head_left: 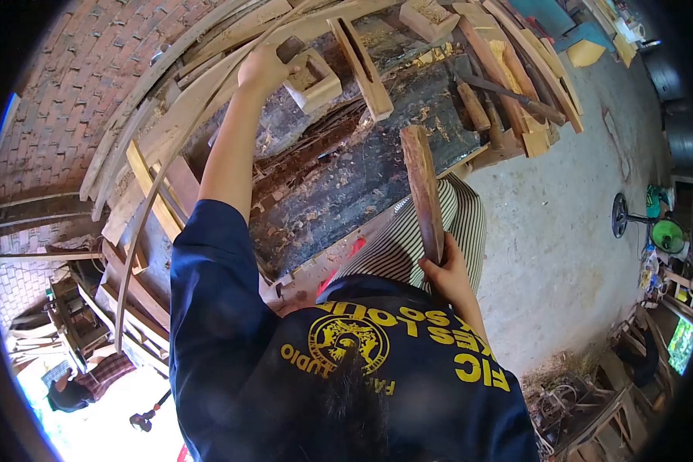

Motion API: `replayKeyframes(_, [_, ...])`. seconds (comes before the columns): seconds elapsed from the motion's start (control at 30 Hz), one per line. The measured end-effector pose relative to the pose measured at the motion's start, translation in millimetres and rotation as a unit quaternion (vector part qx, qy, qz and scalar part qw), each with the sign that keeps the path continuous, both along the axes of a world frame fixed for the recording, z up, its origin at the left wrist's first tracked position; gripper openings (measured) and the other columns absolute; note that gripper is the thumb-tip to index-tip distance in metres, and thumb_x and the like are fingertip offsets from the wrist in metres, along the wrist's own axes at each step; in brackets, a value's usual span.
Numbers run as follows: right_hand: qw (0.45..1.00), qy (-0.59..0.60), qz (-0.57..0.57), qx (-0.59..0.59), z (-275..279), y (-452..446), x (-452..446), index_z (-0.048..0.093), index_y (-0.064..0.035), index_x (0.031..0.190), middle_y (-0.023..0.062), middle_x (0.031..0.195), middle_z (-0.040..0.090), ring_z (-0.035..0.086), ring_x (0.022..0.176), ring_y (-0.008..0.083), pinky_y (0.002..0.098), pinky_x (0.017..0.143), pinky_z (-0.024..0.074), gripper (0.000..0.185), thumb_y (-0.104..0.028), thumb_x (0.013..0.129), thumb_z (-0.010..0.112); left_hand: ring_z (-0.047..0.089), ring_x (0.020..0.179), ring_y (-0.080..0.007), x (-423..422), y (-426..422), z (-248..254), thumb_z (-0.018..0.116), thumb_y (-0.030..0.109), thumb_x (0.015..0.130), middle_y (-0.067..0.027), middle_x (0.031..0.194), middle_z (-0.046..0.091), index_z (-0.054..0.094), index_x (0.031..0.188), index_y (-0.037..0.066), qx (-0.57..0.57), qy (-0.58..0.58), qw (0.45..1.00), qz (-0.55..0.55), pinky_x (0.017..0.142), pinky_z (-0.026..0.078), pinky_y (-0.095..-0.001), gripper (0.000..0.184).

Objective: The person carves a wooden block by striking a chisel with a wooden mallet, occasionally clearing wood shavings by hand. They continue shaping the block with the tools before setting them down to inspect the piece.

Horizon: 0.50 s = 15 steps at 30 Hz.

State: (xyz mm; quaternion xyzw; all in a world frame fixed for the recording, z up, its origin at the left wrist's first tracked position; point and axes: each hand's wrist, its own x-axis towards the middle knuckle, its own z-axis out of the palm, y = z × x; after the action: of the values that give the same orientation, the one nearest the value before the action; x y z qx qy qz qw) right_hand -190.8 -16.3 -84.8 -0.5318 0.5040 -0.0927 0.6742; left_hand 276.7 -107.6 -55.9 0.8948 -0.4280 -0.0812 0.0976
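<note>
My right hand [450, 273] is closed around the lower end of a thick, worn wooden stick [420, 181], which points away from me above my striped trouser leg. At the far left of the workbench [346, 196], my left hand [266, 73] has its fingers curled beside a hollowed wooden block [313, 83]. A dark squarish piece [290, 48] lies against those fingers; whether they grip it is hard to see. Right of the block rests a long wooden piece with a slot [360, 68]. Another hollowed block [429, 19] sits at the back.
A long-handled tool [516, 98] and a short wooden handle [473, 108] lie at the bench's right. Planks [508, 65] are stacked there, and long strips [131, 138] lean at left. A green fan [667, 236] stands far right. Another person [77, 389] is at lower left.
</note>
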Motion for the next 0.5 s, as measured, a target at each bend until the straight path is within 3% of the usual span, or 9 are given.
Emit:
replayKeyframes(0.07, [1.000,0.013,0.013,0.012,2.9,-0.8,4.1,0.033,0.0091,0.132,0.0088,0.093,0.057,0.057,0.075,0.0129,0.0249,0.057,0.0478,0.067,-0.001,0.075,0.067,0.063,0.100,-0.0325,-9.3,6.8,8.5,0.074,0.044,0.073,-0.0150,0.105,0.067,0.063,0.112,0.014,-0.002,0.007,1.000,0.002,0.083,0.049,-0.0438,0.051])
replayKeyframes(0.13, [1.000,-0.005,0.010,0.016,5.8,-1.1,7.9,0.044,0.0037,0.120,0.0078,0.089,0.057,0.056,0.071,0.0139,0.0271,0.062,0.0470,0.052,-0.006,0.075,0.067,0.064,0.095,-0.0325,-18.6,14.3,12.8,0.074,0.039,0.073,-0.0129,0.100,0.068,0.064,0.108,0.014,-0.111,-0.026,0.993,0.035,0.080,0.051,-0.0436,0.044])
replayKeyframes(0.17, [1.000,-0.004,0.010,0.016,-0.6,-0.8,6.8,0.044,0.0037,0.120,0.0078,0.089,0.057,0.056,0.071,0.0139,0.0271,0.062,0.0470,0.052,-0.006,0.075,0.067,0.064,0.095,-0.0325,-30.8,20.6,20.9,0.074,0.039,0.073,-0.0129,0.100,0.068,0.064,0.108,0.014,-0.112,-0.025,0.993,0.035,0.080,0.051,-0.0436,0.044])
replayKeyframes(0.23, [0.996,-0.009,0.033,-0.084,-18.3,0.4,1.7,0.046,0.0053,0.119,0.0106,0.094,0.058,0.057,0.082,0.0170,0.0290,0.073,0.0476,0.052,-0.007,0.073,0.067,0.065,0.087,-0.0310,-65.0,38.4,41.9,0.074,0.028,0.069,-0.0111,0.094,0.068,0.064,0.104,0.014,-0.265,-0.073,0.960,-0.046,0.072,0.052,-0.0408,0.038])
replayKeyframes(0.3, [0.995,0.039,0.044,-0.080,-15.6,-3.5,2.9,0.046,0.0058,0.118,0.0119,0.096,0.058,0.057,0.086,0.0180,0.0295,0.078,0.0466,0.053,-0.008,0.071,0.067,0.066,0.076,-0.0267,-89.4,53.7,50.6,0.074,0.019,0.060,-0.0075,0.087,0.066,0.063,0.098,0.015,-0.389,-0.072,0.869,-0.297,0.062,0.052,-0.0372,0.040])
replayKeyframes(0.37, [0.991,0.082,0.063,-0.080,-15.8,-5.3,6.7,0.047,0.0064,0.118,0.0132,0.098,0.059,0.056,0.091,0.0189,0.0301,0.082,0.0456,0.054,-0.008,0.070,0.067,0.062,0.066,-0.0241,-121.1,61.2,66.1,0.075,0.020,0.052,-0.0044,0.078,0.062,0.064,0.082,0.012,-0.377,0.002,0.805,-0.458,0.055,0.049,-0.0337,0.033])
replayKeyframes(0.43, [0.998,0.040,0.008,-0.038,-21.4,-1.8,6.4,0.046,0.0068,0.118,0.0139,0.098,0.058,0.057,0.089,0.0193,0.0307,0.081,0.0459,0.056,-0.009,0.068,0.067,0.058,0.060,-0.0243,-148.3,54.3,60.3,0.074,0.018,0.046,-0.0028,0.071,0.055,0.059,0.077,0.013,-0.387,0.019,0.757,-0.526,0.051,0.046,-0.0334,0.035])
replayKeyframes(0.5, [0.995,0.057,0.037,-0.072,-20.5,-1.1,6.1,0.046,0.0074,0.118,0.0138,0.097,0.058,0.057,0.089,0.0199,0.0309,0.081,0.0460,0.056,-0.010,0.069,0.066,0.058,0.061,-0.0258,-159.1,44.6,45.6,0.074,0.018,0.047,-0.0037,0.071,0.055,0.057,0.079,0.012,-0.394,0.038,0.748,-0.532,0.052,0.046,-0.0346,0.036])
